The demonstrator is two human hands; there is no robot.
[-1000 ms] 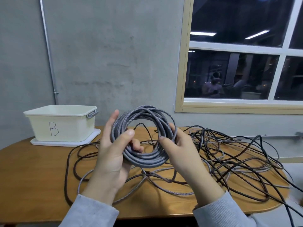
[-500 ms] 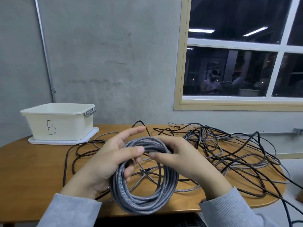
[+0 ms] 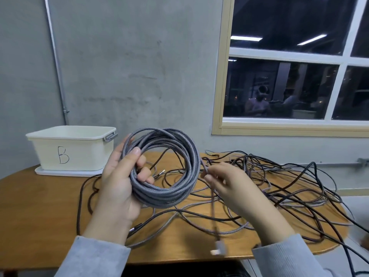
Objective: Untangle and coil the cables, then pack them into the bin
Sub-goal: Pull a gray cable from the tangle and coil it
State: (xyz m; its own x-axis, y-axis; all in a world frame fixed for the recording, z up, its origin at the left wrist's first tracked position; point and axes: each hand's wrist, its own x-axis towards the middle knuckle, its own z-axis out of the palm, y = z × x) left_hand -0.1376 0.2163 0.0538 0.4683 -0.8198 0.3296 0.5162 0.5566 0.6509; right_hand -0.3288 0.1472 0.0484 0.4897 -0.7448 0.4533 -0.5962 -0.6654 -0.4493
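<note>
Grey braided cable, wound into a coil [image 3: 165, 168], is shown raised above the wooden tabletop [image 3: 40, 212] and held nearly upright, its opening turned toward the camera. The coil is gripped at its lower left by the left hand [image 3: 119, 182]: the thumb is laid across the front of the strands, while the fingers are curled through the opening from behind. The left forearm, in a grey sleeve [image 3: 93, 256], is angled up from the lower edge of the view. The right hand [image 3: 225, 184] is seen just beside the coil's right edge, somewhat blurred; a free end of the cable is pinched between its thumb and fingertips, and from there the loose tail is seen hanging down to a pale connector [image 3: 218, 247] near the front edge of the tabletop. A tangle of dark and grey cables [image 3: 279, 188] is spread over the tabletop behind and to the right of the hands. A cream bin [image 3: 73, 148], marked with the letter B, is seen standing on a white lid or tray at the far left of the tabletop, well apart from the coil.
</note>
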